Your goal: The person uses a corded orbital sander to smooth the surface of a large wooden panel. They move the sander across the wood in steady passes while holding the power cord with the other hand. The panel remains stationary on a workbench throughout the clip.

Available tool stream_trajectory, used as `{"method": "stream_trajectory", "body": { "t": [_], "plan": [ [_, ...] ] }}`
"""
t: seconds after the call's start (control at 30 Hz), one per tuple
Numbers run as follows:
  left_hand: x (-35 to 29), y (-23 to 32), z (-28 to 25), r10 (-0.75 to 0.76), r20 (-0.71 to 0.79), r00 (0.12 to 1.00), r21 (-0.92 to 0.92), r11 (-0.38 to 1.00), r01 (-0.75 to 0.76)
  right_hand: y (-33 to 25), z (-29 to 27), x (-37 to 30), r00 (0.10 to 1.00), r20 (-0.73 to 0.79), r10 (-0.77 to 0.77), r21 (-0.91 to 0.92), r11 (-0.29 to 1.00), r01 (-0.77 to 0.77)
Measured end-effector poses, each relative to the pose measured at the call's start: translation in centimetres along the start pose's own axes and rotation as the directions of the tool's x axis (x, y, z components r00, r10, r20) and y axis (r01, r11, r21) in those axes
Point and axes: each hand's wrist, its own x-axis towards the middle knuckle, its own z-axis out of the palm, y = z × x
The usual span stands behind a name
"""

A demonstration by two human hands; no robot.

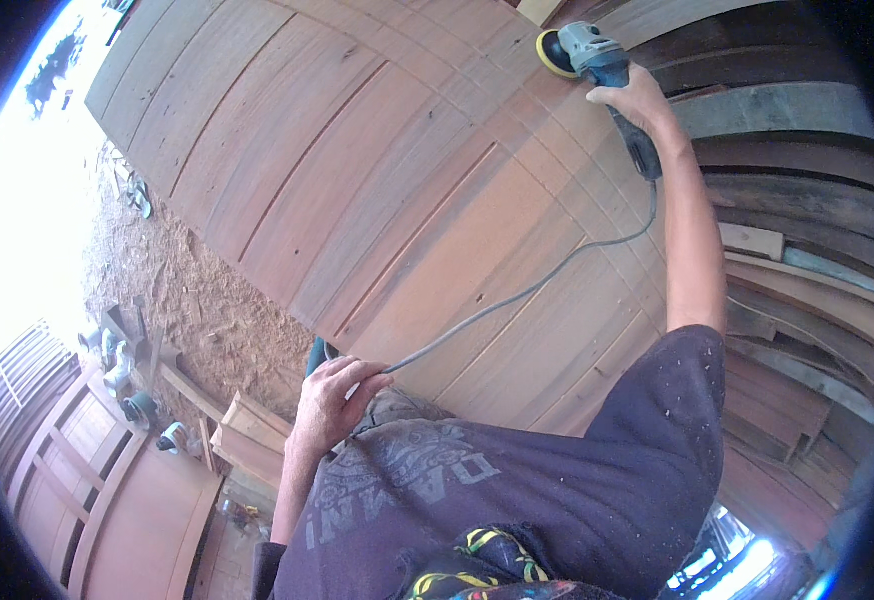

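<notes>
One head-worn fisheye view looked down, close over the person's chest, across the wooden door panel [387, 190] toward its far edge, rim bending.

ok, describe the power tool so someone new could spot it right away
Start at the big reddish-brown panelled wooden door filling the middle of the view and follow it to its far top edge. There the right hand grips a grey-and-blue handheld sander. Its round yellow pad and the grey cord trailing to the left hand set it apart.
</notes>
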Motion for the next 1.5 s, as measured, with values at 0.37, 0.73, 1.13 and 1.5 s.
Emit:
{"method": "stream_trajectory", "body": {
  "t": [0.37, 0.73, 1.13, 1.5],
  "plan": [
    [-9.3, -4.1, -1.8, -0.199, -0.159, 0.967, -0.060, 0.980, 0.192, -9.5, 5.3, -14.7, 0.998, 0.043, 0.041, 0.272, 0.961, -0.051],
    [-16.3, -10.6, -3.0, -0.094, -0.265, 0.960, -0.017, 0.996, 0.093, -25.8, 19.8, -31.6, 0.880, 0.356, -0.316, 0.024, 0.944, 0.329],
    [-11.6, -6.8, -0.4, -0.036, -0.180, 0.983, -0.027, 0.999, 0.031, -18.7, 13.4, -24.3, 0.978, 0.194, -0.081, -0.089, 0.991, 0.099],
    [-4.8, -1.7, 1.1, -0.010, -0.123, 0.992, -0.026, 1.000, 0.007, -7.4, 5.8, -13.3, 0.996, 0.079, 0.038, -0.020, 0.999, -0.036]
  ]
}}
